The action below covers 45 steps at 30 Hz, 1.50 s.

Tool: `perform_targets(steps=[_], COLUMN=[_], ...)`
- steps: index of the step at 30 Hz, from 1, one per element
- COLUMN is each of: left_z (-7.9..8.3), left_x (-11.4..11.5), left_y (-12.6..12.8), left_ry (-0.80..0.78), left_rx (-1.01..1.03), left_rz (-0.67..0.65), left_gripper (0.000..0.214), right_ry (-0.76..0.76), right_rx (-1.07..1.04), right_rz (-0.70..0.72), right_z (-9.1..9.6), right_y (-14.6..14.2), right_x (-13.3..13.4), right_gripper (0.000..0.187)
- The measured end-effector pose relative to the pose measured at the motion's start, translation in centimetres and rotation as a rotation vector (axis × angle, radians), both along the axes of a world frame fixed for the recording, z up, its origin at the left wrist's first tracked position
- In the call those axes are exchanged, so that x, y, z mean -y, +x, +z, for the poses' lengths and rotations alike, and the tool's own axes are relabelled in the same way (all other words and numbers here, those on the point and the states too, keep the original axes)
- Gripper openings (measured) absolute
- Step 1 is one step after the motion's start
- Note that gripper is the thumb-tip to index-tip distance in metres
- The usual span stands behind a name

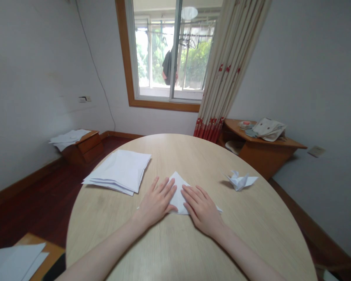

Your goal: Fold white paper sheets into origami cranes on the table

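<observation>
A white sheet of paper folded into a triangle (179,200) lies on the round wooden table (187,249), its point facing away from me. My left hand (158,199) rests flat on its left side, fingers stretched out and thumb near the bottom edge. On the right side, my right hand (201,207) presses down with its fingers extended. Both hands cover much of the paper, and only its middle, tip and outer corners show. To the right stands a folded white paper crane (240,181), apart from my hands.
A stack of white paper sheets (119,169) lies at the table's left. Beyond the table are a small cabinet (89,146) with papers on top and a corner desk (269,150) holding a cloth bag (269,128). More sheets (16,261) lie at lower left.
</observation>
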<state>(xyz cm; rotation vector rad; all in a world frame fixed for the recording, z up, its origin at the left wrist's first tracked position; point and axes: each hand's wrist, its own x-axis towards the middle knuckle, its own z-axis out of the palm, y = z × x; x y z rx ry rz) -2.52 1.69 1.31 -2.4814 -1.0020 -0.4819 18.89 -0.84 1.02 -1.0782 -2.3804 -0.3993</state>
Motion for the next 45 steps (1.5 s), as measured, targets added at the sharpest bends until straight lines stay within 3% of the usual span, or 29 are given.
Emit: perform_targets(steps=[18, 34, 45], left_z=[-1.6, -3.2, -3.4], left_x=[0.6, 0.8, 1.0], left_y=[1.4, 1.9, 2.0], left_ry=[0.028, -0.031, -0.031], left_rx=[0.058, 0.002, -0.027], left_rz=[-0.02, 0.013, 0.045], left_gripper=[0.037, 0.039, 0.039], right_ry=[-0.1, -0.143, -0.116], right_rx=[0.106, 0.182, 0.158], right_rz=[-0.029, -0.074, -0.123], right_z=[-1.3, -2.4, -4.6], right_y=[0.2, 0.0, -0.2], right_x=[-0.6, -0.4, -0.5], right_gripper=[0.039, 0.043, 0.044])
